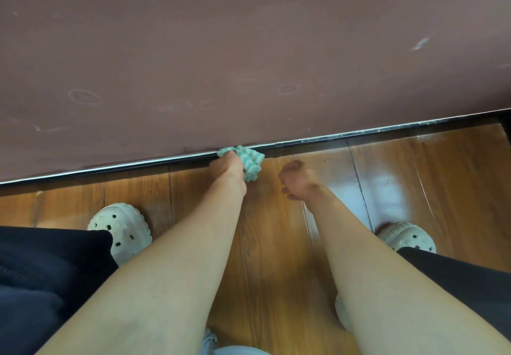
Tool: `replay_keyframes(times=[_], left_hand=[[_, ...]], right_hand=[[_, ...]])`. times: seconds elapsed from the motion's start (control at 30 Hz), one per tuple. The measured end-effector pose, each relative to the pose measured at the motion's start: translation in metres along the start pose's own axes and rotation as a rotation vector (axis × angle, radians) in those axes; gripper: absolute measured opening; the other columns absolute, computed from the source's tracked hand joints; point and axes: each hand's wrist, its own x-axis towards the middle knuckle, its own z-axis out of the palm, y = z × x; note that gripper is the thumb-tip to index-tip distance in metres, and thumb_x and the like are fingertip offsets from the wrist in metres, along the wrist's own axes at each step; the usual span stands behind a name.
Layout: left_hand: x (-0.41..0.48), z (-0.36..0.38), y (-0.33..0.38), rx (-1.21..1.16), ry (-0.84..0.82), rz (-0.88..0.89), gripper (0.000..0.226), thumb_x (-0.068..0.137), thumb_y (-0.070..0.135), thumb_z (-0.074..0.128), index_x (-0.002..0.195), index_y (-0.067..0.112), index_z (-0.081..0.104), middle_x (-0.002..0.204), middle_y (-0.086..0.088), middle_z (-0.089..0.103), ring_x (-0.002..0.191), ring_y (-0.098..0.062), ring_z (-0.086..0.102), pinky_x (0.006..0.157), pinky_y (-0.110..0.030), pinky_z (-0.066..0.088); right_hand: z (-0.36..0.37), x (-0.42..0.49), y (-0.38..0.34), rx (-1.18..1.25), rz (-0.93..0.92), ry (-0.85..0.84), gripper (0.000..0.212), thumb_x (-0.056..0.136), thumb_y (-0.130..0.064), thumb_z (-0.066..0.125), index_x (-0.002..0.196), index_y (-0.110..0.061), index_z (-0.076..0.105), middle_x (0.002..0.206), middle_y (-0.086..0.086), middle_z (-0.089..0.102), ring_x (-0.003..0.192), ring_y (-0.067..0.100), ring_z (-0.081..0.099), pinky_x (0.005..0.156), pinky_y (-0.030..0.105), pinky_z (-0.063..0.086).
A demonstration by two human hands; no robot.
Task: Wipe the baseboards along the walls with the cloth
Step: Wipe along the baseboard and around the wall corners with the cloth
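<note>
My left hand is curled tight around the bunched green-and-white cloth, with a wad of it spilling past my knuckles, so that I can push fabric, not skin, into the baseboard. Farthest back from the baseboard are my two pale clogs, planted wide apart on the wooden floor; I judge that stance lets me bend low and reach between my feet. Closer to the baseboard, just short of it and beside the cloth, my right hand hangs loosely curled around nothing, off the floor as far as I can tell, free to steady me or take over. The cloth itself is pressed against the baseboard's top edge, where the dark strip meets the wall. Along the baseboard on the right-hand side of the cloth I see pale specks on that edge, probably dust, so I reckon that stretch is not yet wiped. Above the baseboard the brown wall carries faint scuffs and rings.
</note>
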Motion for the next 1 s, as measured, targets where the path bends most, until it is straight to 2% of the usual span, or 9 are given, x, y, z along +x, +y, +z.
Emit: replay_keyframes(times=[0.1, 0.2, 0.27, 0.4, 0.6, 0.73, 0.83, 0.93, 1.0], left_hand=[[-0.007, 0.002, -0.005, 0.024, -0.111, 0.001, 0.009, 0.100, 0.013, 0.057, 0.109, 0.013, 0.059, 0.102, -0.008, 0.068, 0.086, -0.022, 0.070, 0.084, -0.039, 0.060], [-0.024, 0.013, -0.011, 0.064, -0.262, -0.030, 0.013, 0.099, 0.013, 0.062, 0.112, 0.009, 0.061, 0.114, -0.015, 0.070, 0.103, -0.029, 0.072, 0.085, -0.040, 0.060], [-0.029, 0.018, -0.012, 0.014, -0.245, -0.029, 0.009, 0.099, 0.013, 0.062, 0.107, 0.009, 0.063, 0.113, -0.015, 0.070, 0.099, -0.027, 0.072, 0.085, -0.039, 0.061], [-0.019, 0.006, -0.005, -0.020, -0.050, -0.012, 0.013, 0.100, 0.016, 0.056, 0.088, 0.015, 0.059, 0.099, -0.005, 0.069, 0.072, -0.014, 0.066, 0.078, -0.031, 0.057], [-0.017, 0.000, -0.001, -0.065, 0.047, -0.036, 0.017, 0.102, 0.021, 0.054, 0.115, 0.013, 0.062, 0.106, -0.003, 0.067, 0.074, -0.016, 0.061, 0.075, -0.027, 0.051], [-0.027, 0.017, -0.009, -0.035, -0.071, -0.085, 0.020, 0.102, 0.013, 0.054, 0.083, 0.017, 0.054, 0.086, 0.000, 0.059, 0.067, -0.012, 0.056, 0.058, -0.020, 0.051], [-0.030, 0.028, -0.012, -0.040, -0.075, -0.095, 0.008, 0.100, 0.009, 0.055, 0.097, 0.017, 0.054, 0.093, -0.001, 0.061, 0.077, -0.014, 0.062, 0.079, -0.028, 0.054], [-0.031, 0.027, -0.009, -0.147, 0.037, -0.085, 0.022, 0.103, 0.015, 0.047, 0.081, 0.015, 0.049, 0.062, 0.003, 0.060, 0.051, -0.009, 0.057, 0.055, -0.018, 0.048], [-0.032, 0.030, -0.005, -0.150, 0.074, -0.066, 0.030, 0.103, 0.015, 0.043, 0.073, 0.014, 0.047, 0.061, 0.001, 0.056, 0.049, -0.013, 0.054, 0.051, -0.018, 0.041]], right_hand=[[0.003, 0.002, 0.005, 0.030, 0.033, -0.036, 0.022, 0.092, -0.017, 0.047, 0.109, -0.013, 0.061, 0.103, 0.007, 0.064, 0.086, 0.027, 0.066, 0.083, 0.042, 0.058], [0.005, -0.004, 0.006, 0.066, 0.033, -0.019, 0.030, 0.095, -0.019, 0.050, 0.122, -0.009, 0.059, 0.107, 0.007, 0.064, 0.100, 0.030, 0.067, 0.090, 0.046, 0.057], [0.003, -0.007, 0.006, 0.082, 0.017, 0.020, 0.033, 0.095, -0.020, 0.055, 0.126, -0.007, 0.059, 0.114, 0.013, 0.065, 0.109, 0.034, 0.065, 0.094, 0.049, 0.055], [-0.001, 0.001, 0.006, 0.095, 0.073, 0.018, 0.030, 0.096, -0.018, 0.048, 0.122, -0.014, 0.061, 0.110, 0.010, 0.069, 0.092, 0.030, 0.071, 0.082, 0.047, 0.061], [0.008, 0.000, 0.002, 0.086, 0.066, -0.008, 0.024, 0.096, -0.019, 0.048, 0.115, -0.015, 0.063, 0.106, 0.010, 0.068, 0.092, 0.029, 0.071, 0.080, 0.043, 0.061], [0.008, 0.000, 0.008, 0.084, 0.072, -0.020, 0.030, 0.095, -0.023, 0.052, 0.124, -0.019, 0.059, 0.114, 0.007, 0.066, 0.097, 0.028, 0.068, 0.073, 0.035, 0.061], [-0.001, 0.002, 0.016, 0.095, 0.099, 0.009, 0.031, 0.095, -0.023, 0.052, 0.125, -0.018, 0.059, 0.111, 0.008, 0.067, 0.093, 0.028, 0.069, 0.077, 0.038, 0.061], [-0.005, 0.001, 0.018, 0.131, 0.082, 0.047, 0.031, 0.095, -0.017, 0.053, 0.125, -0.010, 0.060, 0.113, 0.012, 0.067, 0.101, 0.033, 0.068, 0.087, 0.046, 0.059], [-0.002, 0.000, 0.018, 0.150, 0.066, 0.048, 0.030, 0.096, -0.016, 0.052, 0.124, -0.009, 0.060, 0.114, 0.014, 0.067, 0.103, 0.034, 0.067, 0.090, 0.048, 0.057]])
